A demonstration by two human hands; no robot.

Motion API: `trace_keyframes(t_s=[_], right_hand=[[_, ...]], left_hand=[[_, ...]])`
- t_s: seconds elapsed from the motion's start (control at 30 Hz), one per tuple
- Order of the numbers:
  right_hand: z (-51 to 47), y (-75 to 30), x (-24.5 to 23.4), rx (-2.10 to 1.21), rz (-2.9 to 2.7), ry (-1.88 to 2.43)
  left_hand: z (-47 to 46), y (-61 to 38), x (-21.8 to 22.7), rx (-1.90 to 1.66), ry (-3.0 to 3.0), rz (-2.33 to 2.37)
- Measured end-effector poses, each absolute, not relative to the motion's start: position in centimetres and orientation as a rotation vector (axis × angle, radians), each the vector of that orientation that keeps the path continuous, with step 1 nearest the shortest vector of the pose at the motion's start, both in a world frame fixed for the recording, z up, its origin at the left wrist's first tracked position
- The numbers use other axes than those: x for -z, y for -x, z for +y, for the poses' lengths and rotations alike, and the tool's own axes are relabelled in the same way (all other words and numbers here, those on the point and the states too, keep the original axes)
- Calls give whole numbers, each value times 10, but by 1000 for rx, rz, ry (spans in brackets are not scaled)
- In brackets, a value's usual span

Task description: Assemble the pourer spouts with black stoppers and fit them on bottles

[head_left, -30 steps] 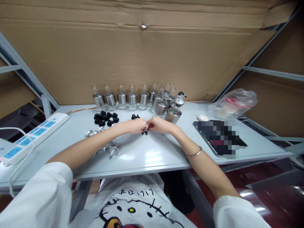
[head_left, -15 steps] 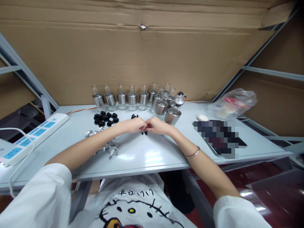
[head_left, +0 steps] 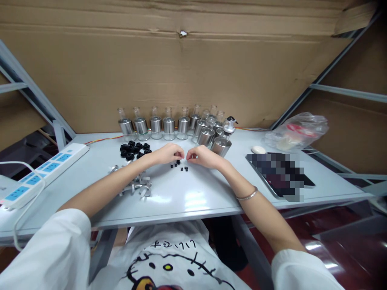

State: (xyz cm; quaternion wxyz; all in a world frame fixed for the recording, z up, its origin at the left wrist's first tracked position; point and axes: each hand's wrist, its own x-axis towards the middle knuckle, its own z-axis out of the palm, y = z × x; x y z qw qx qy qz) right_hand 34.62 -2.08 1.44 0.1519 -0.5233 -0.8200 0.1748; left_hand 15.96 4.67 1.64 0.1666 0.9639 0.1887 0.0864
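My left hand (head_left: 169, 154) and my right hand (head_left: 202, 156) rest on the pale table (head_left: 193, 193), fingertips curled and a small gap between them. Several tiny black parts (head_left: 179, 165) lie loose on the table just below that gap. Both hands have fingers pinched; whatever they hold is too small to make out. A pile of black round caps (head_left: 134, 149) lies left of my left hand. Shiny metal spout pieces (head_left: 137, 184) lie beside my left forearm. A row of glass bottles with steel collars (head_left: 168, 125) stands behind the hands, one with a pump top (head_left: 229, 124).
A white power strip with blue sockets (head_left: 42, 169) lies at the far left. A metal tray (head_left: 260, 169) with a blurred dark object sits at the right, a white oval thing (head_left: 258, 150) and a plastic bag (head_left: 296, 131) behind it. Cardboard walls stand behind.
My hands were touching at the fingertips; they have drawn slightly apart and moved back, uncovering more small black parts on the table.
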Motion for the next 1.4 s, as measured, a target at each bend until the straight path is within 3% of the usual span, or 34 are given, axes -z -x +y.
trace_keyframes(t_s=[0.87, 1.4], right_hand=[[-26, -347, -20, -406, -2509, 1347], [-23, -342, -8, -606, -2530, 1283]], left_hand=[[51, -169, 2, -291, -2803, 508], [57, -168, 6, -285, -2889, 346]])
